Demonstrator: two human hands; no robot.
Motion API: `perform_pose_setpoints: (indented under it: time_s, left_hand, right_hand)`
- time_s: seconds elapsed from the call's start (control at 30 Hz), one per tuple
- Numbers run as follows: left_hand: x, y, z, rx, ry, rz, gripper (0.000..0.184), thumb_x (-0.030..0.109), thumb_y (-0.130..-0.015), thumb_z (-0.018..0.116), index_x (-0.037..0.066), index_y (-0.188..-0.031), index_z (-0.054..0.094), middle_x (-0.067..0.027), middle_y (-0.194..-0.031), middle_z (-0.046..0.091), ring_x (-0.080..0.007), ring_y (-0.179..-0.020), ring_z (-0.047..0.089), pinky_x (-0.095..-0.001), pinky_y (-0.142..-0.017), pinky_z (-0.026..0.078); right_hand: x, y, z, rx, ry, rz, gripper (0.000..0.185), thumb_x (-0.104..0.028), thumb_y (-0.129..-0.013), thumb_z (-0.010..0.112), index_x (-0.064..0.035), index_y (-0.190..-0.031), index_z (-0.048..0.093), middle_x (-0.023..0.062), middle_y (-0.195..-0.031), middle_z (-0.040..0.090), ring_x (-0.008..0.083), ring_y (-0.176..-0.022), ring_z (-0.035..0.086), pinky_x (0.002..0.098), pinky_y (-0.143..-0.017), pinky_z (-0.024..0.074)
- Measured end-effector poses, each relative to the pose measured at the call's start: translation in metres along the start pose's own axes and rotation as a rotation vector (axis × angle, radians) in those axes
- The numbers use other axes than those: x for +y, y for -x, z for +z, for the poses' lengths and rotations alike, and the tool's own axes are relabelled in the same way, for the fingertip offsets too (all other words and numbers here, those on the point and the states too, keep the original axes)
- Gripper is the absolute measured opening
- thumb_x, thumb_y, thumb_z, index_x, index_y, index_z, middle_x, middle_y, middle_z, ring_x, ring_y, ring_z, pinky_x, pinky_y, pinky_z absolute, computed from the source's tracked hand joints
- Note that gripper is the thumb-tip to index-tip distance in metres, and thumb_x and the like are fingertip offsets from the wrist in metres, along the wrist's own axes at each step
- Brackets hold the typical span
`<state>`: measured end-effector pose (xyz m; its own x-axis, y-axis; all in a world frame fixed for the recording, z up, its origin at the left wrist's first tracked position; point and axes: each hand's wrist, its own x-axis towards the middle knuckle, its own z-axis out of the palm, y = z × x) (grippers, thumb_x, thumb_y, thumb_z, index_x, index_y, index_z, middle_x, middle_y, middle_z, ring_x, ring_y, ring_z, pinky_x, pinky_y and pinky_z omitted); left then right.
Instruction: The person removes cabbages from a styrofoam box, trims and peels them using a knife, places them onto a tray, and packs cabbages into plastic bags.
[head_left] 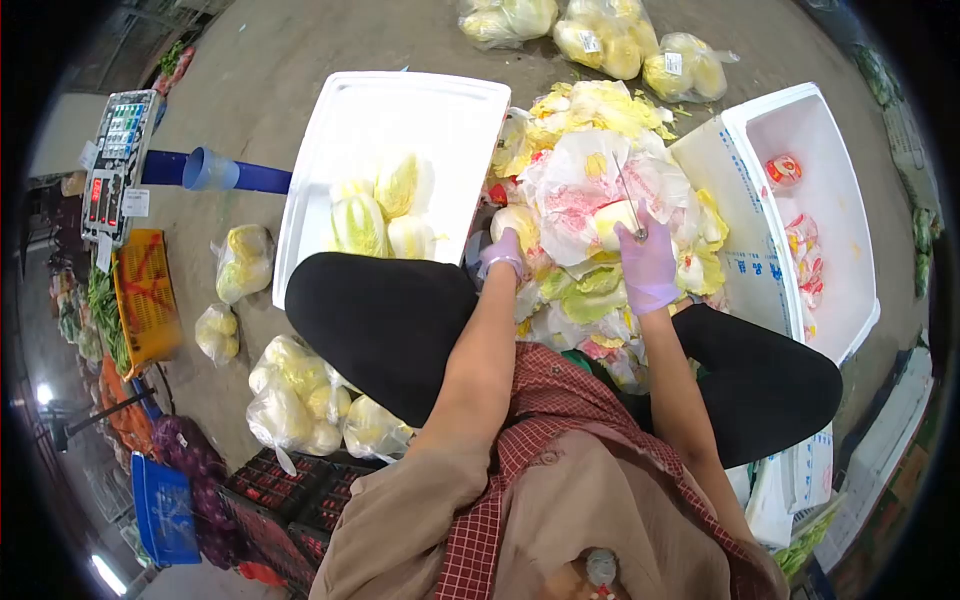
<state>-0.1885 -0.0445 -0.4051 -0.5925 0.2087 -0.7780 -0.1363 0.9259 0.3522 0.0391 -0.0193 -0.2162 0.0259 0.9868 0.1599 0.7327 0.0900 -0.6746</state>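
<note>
Clock read on the picture, 12 at top. Right hand (650, 260), gloved in lilac, at 4 o'clock on the heap: fingers closed round the knife (627, 190), thin blade pointing to between 11 and 12. A second cabbage (612, 222), pale, lies at 10 to 11 o'clock from that hand, beside the blade; contact between the two cannot be told. Left hand (505, 255), also gloved, at 8 to 9 o'clock on the heap, fingertips at a cabbage (517, 220); whether they grasp or only rest there, cannot tell. Heap itself: paper (555, 182), white with pink print, spread about the second cabbage; yellow leaves (605, 100) at its 12, a green leaf (590, 292) near its 6. Remaining positions taken from picture centre. Tray (400, 108), white, at 11 o'clock, bearing several cabbages (395, 185) toward its near end. Foam box (745, 185), blue lettering on its side, between 2 and 3; red-and-white bundles (783, 170) inside. Bagged cabbages (603, 42) on the floor at 1 o'clock, labels on two bags; more bags (295, 395) at 8, a single bag (243, 262) at 9. Scale (118, 165) at 10, red digits lit, unreadable. Yellow crate (145, 300) at 9, blue basket (165, 512) at 8
</note>
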Motion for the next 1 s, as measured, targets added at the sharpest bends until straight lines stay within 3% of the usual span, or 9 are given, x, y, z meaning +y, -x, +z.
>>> perform_pose_setpoints:
  time_s: [0.13,0.23,0.47,0.57,0.67,0.77,0.8,0.9,1.0]
  left_hand:
    - [-0.012,-0.002,0.016,-0.255,0.289,-0.226,0.091,0.051,-0.062,0.076,-0.007,-0.124,0.042,-0.0217,-0.124,0.052,-0.0304,-0.104,0.056,-0.0383,-0.088,0.045]
    - [0.007,0.028,0.007,-0.331,0.419,-0.288,0.111,0.044,-0.056,0.085,-0.009,-0.133,0.027,-0.0224,-0.13,0.046,-0.0313,-0.109,0.053,-0.0393,-0.091,0.044]
    - [0.012,0.038,-0.002,-0.108,0.884,-0.103,0.099,0.019,-0.055,0.089,-0.009,-0.13,0.031,-0.0203,-0.117,0.053,-0.0297,-0.099,0.057,-0.0427,-0.084,0.049]
    - [0.04,0.07,-0.03,-0.315,1.113,0.418,0.068,0.005,-0.062,0.082,-0.01,-0.118,0.045,-0.0164,-0.103,0.06,-0.0241,-0.083,0.063,-0.033,-0.079,0.052]
    - [0.068,0.089,-0.05,-0.32,0.973,0.587,0.055,0.01,-0.076,0.072,0.002,-0.125,0.048,-0.0153,-0.109,0.061,-0.0272,-0.095,0.062,-0.0391,-0.085,0.051]
    - [0.093,0.129,-0.088,-0.73,1.178,0.475,0.056,0.019,-0.084,0.064,0.002,-0.132,0.04,-0.0124,-0.119,0.057,-0.0282,-0.107,0.057,-0.0399,-0.093,0.047]
    - [0.096,0.132,-0.09,-0.88,1.178,0.605,0.066,0.039,-0.086,0.058,0.005,-0.137,0.034,-0.0127,-0.13,0.05,-0.0333,-0.115,0.051,-0.0471,-0.098,0.042]
    - [0.103,0.169,-0.107,-1.341,1.478,0.569,0.072,0.049,-0.086,0.054,0.007,-0.14,0.03,-0.0145,-0.13,0.049,-0.0335,-0.115,0.051,-0.0515,-0.098,0.041]
    - [0.106,0.185,-0.12,-1.448,1.389,0.654,0.09,0.068,-0.078,0.05,0.01,-0.142,0.027,-0.0213,-0.134,0.042,-0.041,-0.116,0.048,-0.0608,-0.096,0.037]
  right_hand:
    - [-0.001,0.0,0.001,-0.02,0.01,0.053,0.047,-0.022,-0.08,0.068,-0.0042,-0.121,0.055,0.0135,-0.096,0.059,0.0271,-0.083,0.061,0.0366,-0.072,0.0491]
    - [-0.01,-0.003,0.001,-0.059,-0.035,0.132,0.045,-0.02,-0.082,0.067,0.0018,-0.12,0.054,0.0171,-0.112,0.059,0.0263,-0.103,0.057,0.0335,-0.088,0.0444]
    - [-0.003,-0.002,-0.003,-0.042,-0.028,0.107,0.047,-0.023,-0.081,0.068,0.0004,-0.119,0.055,0.0158,-0.107,0.06,0.0262,-0.096,0.059,0.0341,-0.082,0.0464]
    - [0.0,-0.003,0.001,-0.046,-0.039,0.149,0.049,-0.025,-0.079,0.068,-0.0037,-0.122,0.055,0.0142,-0.102,0.059,0.0271,-0.088,0.06,0.0357,-0.077,0.0481]
    - [-0.008,-0.006,-0.006,-0.099,-0.051,0.218,0.05,-0.025,-0.079,0.068,-0.0028,-0.122,0.054,0.0151,-0.106,0.058,0.0281,-0.09,0.059,0.0364,-0.079,0.0476]
    - [0.003,-0.003,-0.003,-0.062,-0.043,0.132,0.05,-0.025,-0.079,0.068,-0.0027,-0.122,0.054,0.0153,-0.106,0.058,0.0283,-0.093,0.059,0.0366,-0.08,0.0472]
    - [0.001,-0.003,-0.004,-0.097,-0.036,0.189,0.05,-0.025,-0.079,0.068,-0.0028,-0.122,0.054,0.0152,-0.107,0.058,0.0286,-0.096,0.058,0.0366,-0.082,0.0468]
    - [0.002,-0.001,-0.004,-0.066,-0.105,0.128,0.051,-0.022,-0.08,0.068,-0.0004,-0.124,0.052,0.0171,-0.113,0.058,0.0273,-0.1,0.057,0.0339,-0.086,0.0445]
    - [0.0,0.0,-0.005,-0.081,-0.121,0.165,0.051,-0.021,-0.08,0.068,-0.0002,-0.124,0.053,0.0164,-0.113,0.059,0.0265,-0.102,0.057,0.0331,-0.088,0.0436]
